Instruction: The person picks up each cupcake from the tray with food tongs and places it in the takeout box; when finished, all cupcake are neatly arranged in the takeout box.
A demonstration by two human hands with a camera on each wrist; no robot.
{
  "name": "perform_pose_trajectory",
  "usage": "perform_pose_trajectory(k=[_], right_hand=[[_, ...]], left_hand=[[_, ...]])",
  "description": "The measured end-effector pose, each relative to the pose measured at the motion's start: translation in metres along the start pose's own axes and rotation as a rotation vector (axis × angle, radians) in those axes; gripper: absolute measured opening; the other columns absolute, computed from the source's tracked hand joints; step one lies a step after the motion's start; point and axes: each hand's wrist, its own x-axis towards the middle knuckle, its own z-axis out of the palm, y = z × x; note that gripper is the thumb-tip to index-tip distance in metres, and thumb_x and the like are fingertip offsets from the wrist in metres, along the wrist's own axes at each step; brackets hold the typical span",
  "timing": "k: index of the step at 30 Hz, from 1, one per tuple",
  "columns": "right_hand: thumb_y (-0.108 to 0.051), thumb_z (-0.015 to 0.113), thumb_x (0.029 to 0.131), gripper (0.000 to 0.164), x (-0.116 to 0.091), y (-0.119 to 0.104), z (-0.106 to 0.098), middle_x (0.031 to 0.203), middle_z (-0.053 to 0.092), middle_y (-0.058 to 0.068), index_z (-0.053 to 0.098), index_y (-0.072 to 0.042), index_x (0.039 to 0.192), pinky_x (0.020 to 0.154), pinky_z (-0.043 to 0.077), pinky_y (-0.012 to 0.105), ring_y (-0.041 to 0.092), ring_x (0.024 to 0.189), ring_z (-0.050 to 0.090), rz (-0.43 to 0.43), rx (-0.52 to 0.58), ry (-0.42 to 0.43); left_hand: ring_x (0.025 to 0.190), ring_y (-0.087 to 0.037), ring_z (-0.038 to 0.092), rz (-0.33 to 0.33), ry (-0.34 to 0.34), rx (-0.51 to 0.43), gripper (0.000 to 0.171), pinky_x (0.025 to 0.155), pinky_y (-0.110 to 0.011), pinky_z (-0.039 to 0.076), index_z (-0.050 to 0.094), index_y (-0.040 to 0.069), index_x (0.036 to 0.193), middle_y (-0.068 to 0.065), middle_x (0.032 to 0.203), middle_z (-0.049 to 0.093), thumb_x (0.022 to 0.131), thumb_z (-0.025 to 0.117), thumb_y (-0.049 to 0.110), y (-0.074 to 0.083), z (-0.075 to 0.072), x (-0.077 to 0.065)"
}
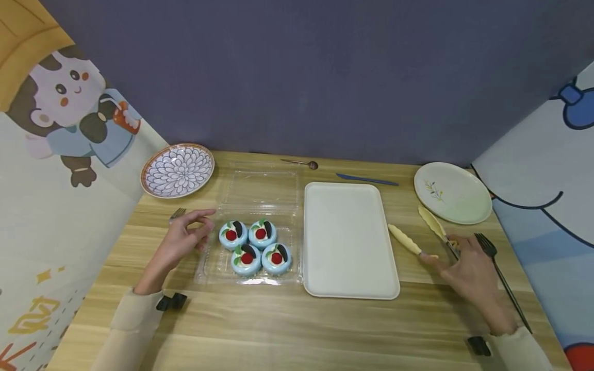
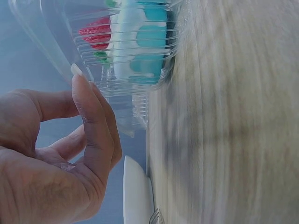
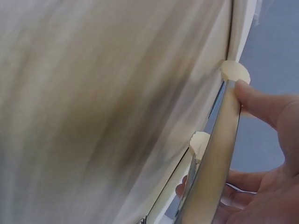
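Observation:
My right hand (image 1: 473,270) grips a pair of metal tongs (image 3: 217,154) with pale yellow tips, thumb on one arm and fingers by the other. The tips stand spread apart, to the right of the white tray (image 1: 350,239). My left hand (image 1: 183,239) hovers at the left side of a clear plastic box (image 1: 209,273), its fingers loosely bent and holding nothing. In the left wrist view a fingertip (image 2: 78,74) overlaps the box wall; whether it touches, I cannot tell. Inside the open box sit several light-blue cakes (image 1: 246,260) topped with red berries, green leaves and dark cookies.
A petal-patterned plate (image 1: 178,172) stands at the back left, with a small fork (image 1: 177,214) below it. Along the back lie a spoon (image 1: 312,165) and a blue knife (image 1: 366,179). A pale green plate (image 1: 452,193) and a black fork (image 1: 503,278) flank the tongs.

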Motion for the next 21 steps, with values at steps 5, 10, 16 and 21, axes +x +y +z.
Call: perform_pose_trajectory(k=[5,10,16,21], right_hand=[[-0.065,0.078,0.07,0.096,-0.0007,0.0033,0.0043,0.125,0.05,0.033,0.054,0.008,0.128,0.062,0.047,0.063,0.058,0.094,0.053,-0.007,-0.016,0.035],[-0.062,0.082,0.066,0.095,-0.0019,0.0051,0.007,0.119,0.051,0.036,0.058,0.011,0.122,0.056,0.048,0.06,0.058,0.086,0.056,-0.048,-0.012,0.074],[-0.061,0.083,0.065,0.095,-0.0048,0.0057,0.0102,0.112,0.052,0.034,0.059,0.013,0.119,0.057,0.048,0.061,0.056,0.086,0.055,-0.07,-0.006,0.091],[-0.06,0.082,0.068,0.095,-0.0051,0.004,0.0095,0.117,0.05,0.037,0.056,0.013,0.123,0.063,0.048,0.065,0.057,0.094,0.052,-0.061,0.013,0.058]], left_hand=[[0.066,-0.01,0.062,-0.001,-0.001,0.001,0.044,0.056,-0.035,0.062,0.048,0.005,0.142,-0.019,0.116,0.054,0.1,0.055,0.011,-0.0003,0.0003,0.0006],[0.067,-0.011,0.063,0.006,-0.001,0.011,0.044,0.056,-0.036,0.063,0.047,0.004,0.143,-0.02,0.116,0.054,0.1,0.055,0.012,0.0004,0.0005,0.0002],[0.065,-0.011,0.063,0.007,0.002,0.013,0.044,0.056,-0.036,0.062,0.048,0.003,0.142,-0.021,0.115,0.055,0.099,0.056,0.012,0.0017,0.0002,-0.0011],[0.064,-0.011,0.062,0.008,0.006,0.005,0.044,0.055,-0.036,0.062,0.048,0.002,0.142,-0.023,0.115,0.055,0.099,0.056,0.011,0.0027,0.0005,-0.0015]])
